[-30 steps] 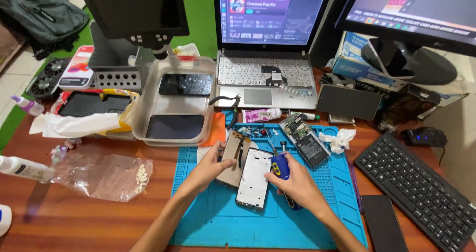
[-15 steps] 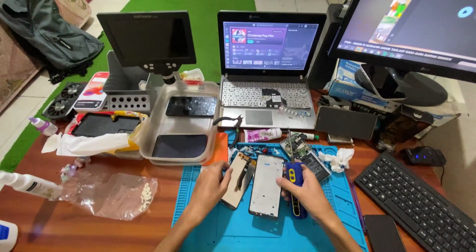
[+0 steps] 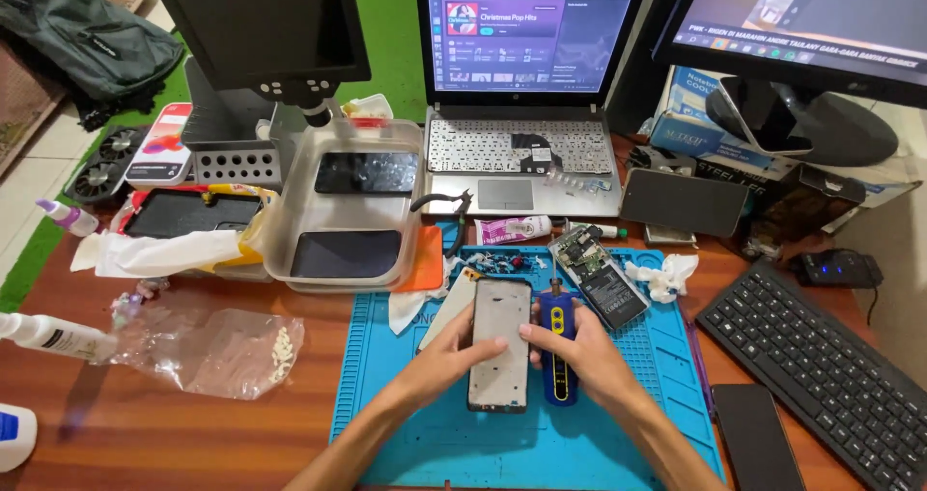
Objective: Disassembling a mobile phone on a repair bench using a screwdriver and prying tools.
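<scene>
Since the earlier frame the view has dropped closer and both hands have slid down the mat with the phone frame (image 3: 499,344) — it now lies upright along the middle of the blue mat (image 3: 666,375) instead of tilted

From my end: left hand (image 3: 446,354) grasps the frame's left edge, thumb across its face. Right hand (image 3: 579,356) is clenched round a blue-and-yellow electric screwdriver (image 3: 557,341), thumb touching the frame's right edge. Driver stands just beside the frame, parallel to it

A pale back cover (image 3: 446,308) lies tilted under the frame's upper left corner. An opened phone with its board and battery exposed (image 3: 599,277) sits at the mat's top right, near the driver tip, with a white tissue wad (image 3: 661,277) just beside it

Rest of the worktop (image 3: 193,423) — clear plastic tray (image 3: 280,230) holding two dark screens to the left of the mat, crumpled plastic bag (image 3: 208,351) further left, laptop (image 3: 526,114) behind the mat, pliers (image 3: 446,206) in front of it, black keyboard (image 3: 821,365) at right, dark phone (image 3: 758,438) face down by the mat's lower right corner
</scene>
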